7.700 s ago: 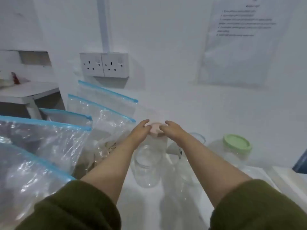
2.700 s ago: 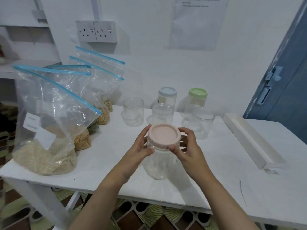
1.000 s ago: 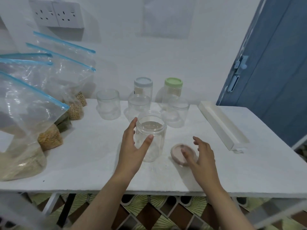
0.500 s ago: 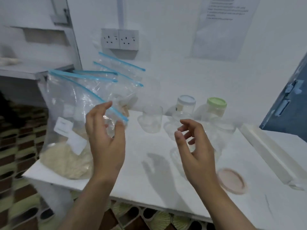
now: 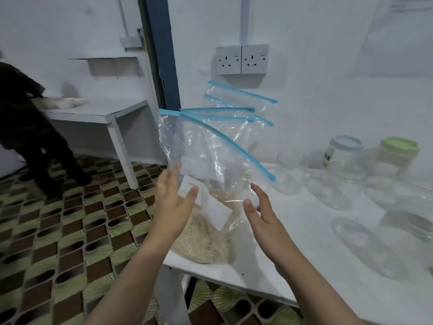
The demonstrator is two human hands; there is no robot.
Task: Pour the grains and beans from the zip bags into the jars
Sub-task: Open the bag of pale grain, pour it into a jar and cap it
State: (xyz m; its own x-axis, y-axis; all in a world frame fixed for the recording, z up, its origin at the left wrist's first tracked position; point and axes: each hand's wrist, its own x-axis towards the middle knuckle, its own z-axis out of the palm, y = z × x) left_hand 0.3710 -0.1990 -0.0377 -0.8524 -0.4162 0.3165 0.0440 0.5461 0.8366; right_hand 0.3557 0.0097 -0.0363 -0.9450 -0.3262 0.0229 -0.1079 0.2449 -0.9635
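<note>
A big clear zip bag point(image 5: 210, 156) with a blue seal stands at the table's left end, pale grains point(image 5: 203, 240) in its bottom and a white label on its front. My left hand point(image 5: 173, 202) is spread at its left side, thumb by the label. My right hand point(image 5: 262, 214) is spread in front of its right side. Neither hand grips anything. Further zip bags point(image 5: 236, 104) lean on the wall behind. Open clear jars point(image 5: 290, 174) stand to the right, with a grey-lidded jar point(image 5: 344, 151) and a green-lidded jar point(image 5: 398, 153) at the back.
The white table point(image 5: 316, 254) ends just left of the bag. A second white table point(image 5: 98, 113) and a person in dark clothes point(image 5: 23, 127) are at the left, over a patterned floor. Wall sockets point(image 5: 241, 59) sit above the bags.
The pink lid came off the jar and was laid on the table. The view has since swung left, and both hands have moved from the jar to the front grain bag.
</note>
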